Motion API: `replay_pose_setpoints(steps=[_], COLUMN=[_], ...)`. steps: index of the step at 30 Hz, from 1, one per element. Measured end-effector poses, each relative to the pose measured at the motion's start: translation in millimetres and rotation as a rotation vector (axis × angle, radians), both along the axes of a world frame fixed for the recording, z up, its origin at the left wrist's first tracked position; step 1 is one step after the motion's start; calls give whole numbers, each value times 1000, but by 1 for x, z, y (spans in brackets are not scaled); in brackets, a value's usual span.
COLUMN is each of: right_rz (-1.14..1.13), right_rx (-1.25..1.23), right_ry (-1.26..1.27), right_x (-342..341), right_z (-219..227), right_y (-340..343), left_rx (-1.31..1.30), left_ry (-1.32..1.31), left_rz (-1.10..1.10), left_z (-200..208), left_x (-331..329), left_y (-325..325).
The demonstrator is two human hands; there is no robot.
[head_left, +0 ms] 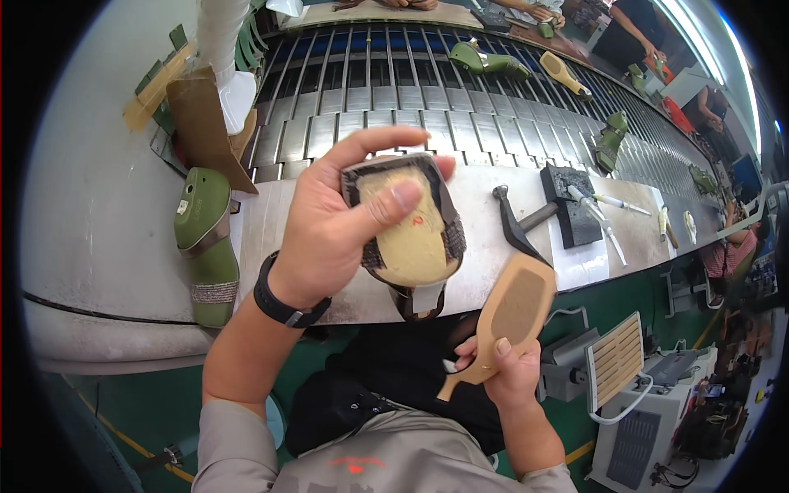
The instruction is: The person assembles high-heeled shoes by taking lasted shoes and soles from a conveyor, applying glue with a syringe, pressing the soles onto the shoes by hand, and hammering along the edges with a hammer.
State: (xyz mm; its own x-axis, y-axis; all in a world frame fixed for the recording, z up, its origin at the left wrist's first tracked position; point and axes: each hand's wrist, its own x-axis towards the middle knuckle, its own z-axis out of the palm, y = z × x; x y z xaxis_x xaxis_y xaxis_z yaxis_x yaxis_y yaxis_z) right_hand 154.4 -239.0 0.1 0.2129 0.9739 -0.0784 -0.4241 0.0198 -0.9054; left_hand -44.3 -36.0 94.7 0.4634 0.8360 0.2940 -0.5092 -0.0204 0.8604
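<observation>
My left hand (325, 218) is closed around a shoe upper on a last (415, 255), held with its underside facing up over the front edge of the bench. The thumb presses on its pale yellow bottom, which has a red mark and is framed by dark lining edges. A strap part hangs at the near end. Lower right, my right hand (514, 374) grips a tan shoe sole (518, 304) with a darker oval patch and a narrow end pointing down-left. The sole and the shoe are apart.
A black hammer (518, 226) lies beside a black block (569, 205) with white syringe-like tubes (596, 215). Left stands a green shoe last (204, 246) near brown cardboard (201, 127). The slatted metal conveyor (353, 115) carries green lasts (489, 62) and a tan sole (565, 74). People work beyond.
</observation>
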Motion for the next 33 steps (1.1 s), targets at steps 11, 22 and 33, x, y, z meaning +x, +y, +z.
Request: replay_pose_setpoints(steps=[11,22,33], right_rz=[287,278,257], right_rx=[159,93,113], right_ry=[-97,-107,-91], right_x=[-40,-46,-51], right_z=[69,71,76], right_y=[54,54,56], left_rx=[80,137,141], left_ry=[-65,-33,4], left_rz=[-235,-220,-204], left_z=[-6,-14,-10], left_x=[-3,-10,-11], left_y=[-19,-21,-24])
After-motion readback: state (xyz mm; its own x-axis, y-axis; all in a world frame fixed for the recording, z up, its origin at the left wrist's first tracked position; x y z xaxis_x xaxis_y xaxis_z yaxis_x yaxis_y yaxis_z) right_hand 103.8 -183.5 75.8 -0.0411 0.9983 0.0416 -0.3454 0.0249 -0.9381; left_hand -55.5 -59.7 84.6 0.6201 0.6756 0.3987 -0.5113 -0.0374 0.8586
